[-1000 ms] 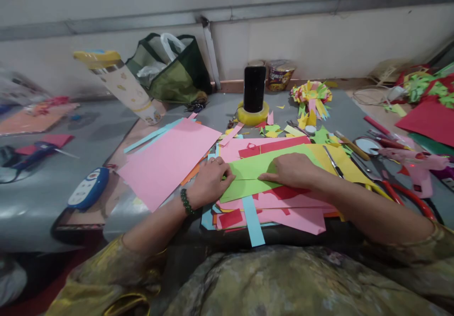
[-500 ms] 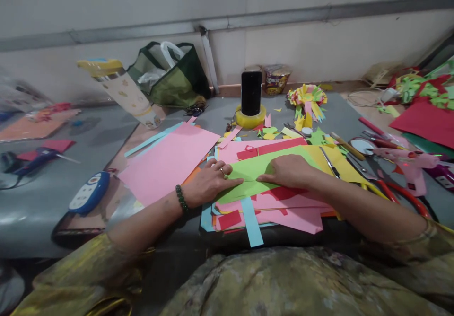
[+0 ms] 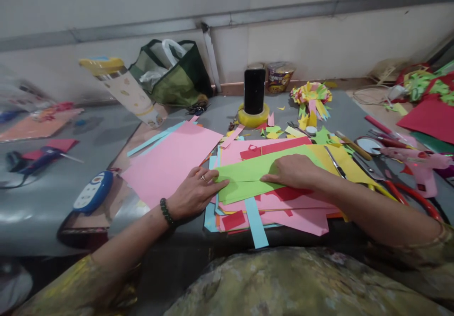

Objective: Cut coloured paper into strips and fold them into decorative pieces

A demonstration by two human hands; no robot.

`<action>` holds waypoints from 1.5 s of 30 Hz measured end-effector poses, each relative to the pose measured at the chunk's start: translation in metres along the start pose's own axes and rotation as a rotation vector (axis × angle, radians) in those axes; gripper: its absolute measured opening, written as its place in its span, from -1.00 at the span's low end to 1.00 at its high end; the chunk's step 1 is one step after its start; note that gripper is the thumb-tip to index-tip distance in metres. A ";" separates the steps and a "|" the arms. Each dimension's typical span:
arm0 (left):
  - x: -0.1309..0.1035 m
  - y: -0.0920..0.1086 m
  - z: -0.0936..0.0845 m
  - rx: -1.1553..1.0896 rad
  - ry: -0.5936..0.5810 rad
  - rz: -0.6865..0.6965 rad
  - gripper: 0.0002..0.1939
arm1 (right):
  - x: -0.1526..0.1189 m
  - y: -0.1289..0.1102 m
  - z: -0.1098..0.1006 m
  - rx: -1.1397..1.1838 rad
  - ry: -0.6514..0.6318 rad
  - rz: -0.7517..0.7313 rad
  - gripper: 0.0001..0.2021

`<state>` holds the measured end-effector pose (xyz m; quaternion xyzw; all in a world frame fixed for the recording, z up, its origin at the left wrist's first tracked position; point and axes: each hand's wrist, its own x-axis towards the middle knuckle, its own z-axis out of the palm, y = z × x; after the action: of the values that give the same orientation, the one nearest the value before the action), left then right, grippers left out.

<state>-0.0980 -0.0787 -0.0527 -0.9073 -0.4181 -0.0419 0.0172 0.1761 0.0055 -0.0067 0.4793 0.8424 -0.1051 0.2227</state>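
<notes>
A light green sheet of paper lies folded lengthwise on a stack of coloured papers, one long edge showing along its middle. My left hand rests at the sheet's left end, a finger or thumb stretched onto the green surface and the others partly bent beside the edge. It wears a ring and a dark beaded bracelet. Farther right, my right hand presses down on the folded sheet with curled fingers, its thumb side near the fold line. Beneath are pink paper, red pieces and a light blue strip.
Pink sheets lie left. A craft knife rests on yellow paper; pliers and a pink glue gun are right. Behind stand a phone on a tape roll, a paper pompom and a tumbler.
My left hand has slid left along the green paper to its left end. My right hand stays in place on the sheet. The view has shifted slightly.
</notes>
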 end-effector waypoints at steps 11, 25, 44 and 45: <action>-0.027 -0.006 0.000 0.065 0.066 -0.133 -0.59 | 0.000 -0.001 -0.001 -0.009 -0.007 0.023 -0.38; 0.041 0.050 -0.005 -0.086 -0.105 0.026 -0.24 | -0.011 0.015 -0.008 0.151 0.081 0.014 -0.42; 0.087 0.089 -0.018 -0.003 -0.216 -0.035 -0.05 | -0.045 0.027 0.082 -0.082 0.693 -0.289 -0.76; 0.090 0.091 -0.017 -0.010 -0.213 -0.039 -0.05 | -0.045 0.026 0.082 -0.086 0.697 -0.289 -0.75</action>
<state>0.0280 -0.0711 -0.0271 -0.8983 -0.4351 0.0525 -0.0329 0.2407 -0.0471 -0.0560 0.3529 0.9301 0.0694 -0.0743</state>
